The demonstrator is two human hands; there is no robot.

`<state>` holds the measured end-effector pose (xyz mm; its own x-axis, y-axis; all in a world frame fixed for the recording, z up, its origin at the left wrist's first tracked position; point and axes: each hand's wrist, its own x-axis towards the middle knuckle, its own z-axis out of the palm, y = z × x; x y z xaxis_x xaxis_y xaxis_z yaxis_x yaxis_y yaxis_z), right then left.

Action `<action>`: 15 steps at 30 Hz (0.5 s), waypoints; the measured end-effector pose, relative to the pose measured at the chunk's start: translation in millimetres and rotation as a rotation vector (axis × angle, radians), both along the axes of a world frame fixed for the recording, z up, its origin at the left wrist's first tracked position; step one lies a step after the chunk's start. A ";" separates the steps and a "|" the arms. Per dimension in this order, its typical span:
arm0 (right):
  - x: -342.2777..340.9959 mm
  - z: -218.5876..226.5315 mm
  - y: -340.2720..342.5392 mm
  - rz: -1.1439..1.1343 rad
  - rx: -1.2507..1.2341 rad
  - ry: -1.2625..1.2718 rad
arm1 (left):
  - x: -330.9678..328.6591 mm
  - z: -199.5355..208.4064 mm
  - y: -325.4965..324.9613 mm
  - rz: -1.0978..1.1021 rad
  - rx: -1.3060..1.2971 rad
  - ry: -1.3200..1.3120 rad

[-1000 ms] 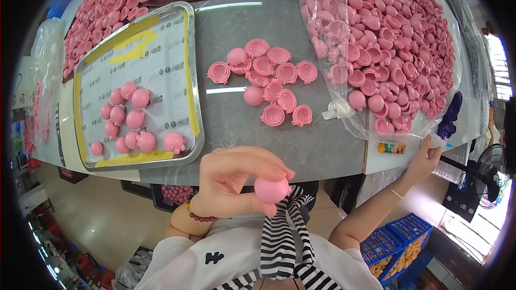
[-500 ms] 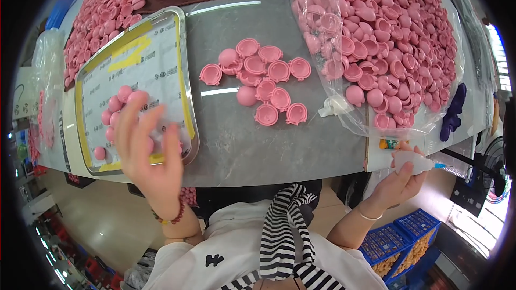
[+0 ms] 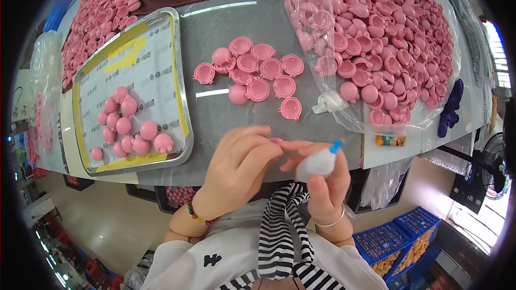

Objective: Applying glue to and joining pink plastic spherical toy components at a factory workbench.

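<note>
Grey tabletop [image 3: 207,121]; pink piece [image 3: 276,140] mostly hidden in left grip [image 3: 236,169]

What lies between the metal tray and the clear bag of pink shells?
In the head view, a loose cluster of pink shells lies between them on the grey tabletop, mostly hollow side up, with a small white piece near the bag.

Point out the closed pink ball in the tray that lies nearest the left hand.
It's the rightmost closed pink ball, near the lower right corner of the silver tray; every other ball there lies farther from the left hand.
</note>
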<state>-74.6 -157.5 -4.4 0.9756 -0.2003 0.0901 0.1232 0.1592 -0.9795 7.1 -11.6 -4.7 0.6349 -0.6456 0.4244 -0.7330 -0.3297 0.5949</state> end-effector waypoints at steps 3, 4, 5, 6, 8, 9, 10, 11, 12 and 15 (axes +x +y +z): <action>4.1 0.5 13.8 0.011 0.139 0.020 | -10.3 -11.3 9.7 -0.051 -0.431 0.386; 2.4 2.1 18.1 -0.019 0.207 -0.017 | -14.5 -9.8 11.1 -0.042 -0.429 0.380; -0.2 0.5 17.5 -0.033 0.202 -0.070 | -21.9 -5.6 3.8 -0.012 -0.624 0.588; -2.0 -1.3 17.2 -0.047 0.197 -0.122 | -25.5 -2.7 -0.2 0.020 -0.819 0.796; -0.9 -1.8 19.5 -0.075 0.222 -0.140 | -20.6 -2.3 0.6 -0.068 -0.766 0.931; 1.5 -4.1 19.7 -0.083 0.227 -0.185 | -17.0 -3.2 -0.3 -0.107 -0.716 0.957; 3.0 -5.5 19.6 -0.091 0.231 -0.231 | -17.4 -6.9 2.7 -0.213 -0.748 1.142; 3.1 -2.0 19.1 -0.093 0.228 -0.227 | -16.5 -9.2 6.1 -0.215 -0.751 1.146; 3.4 5.0 17.7 -0.130 0.228 -0.163 | -15.4 -11.4 9.2 -0.262 -0.723 1.060; 4.6 10.7 11.3 -0.386 0.055 -0.114 | -19.1 -4.0 10.7 -0.295 -0.832 1.113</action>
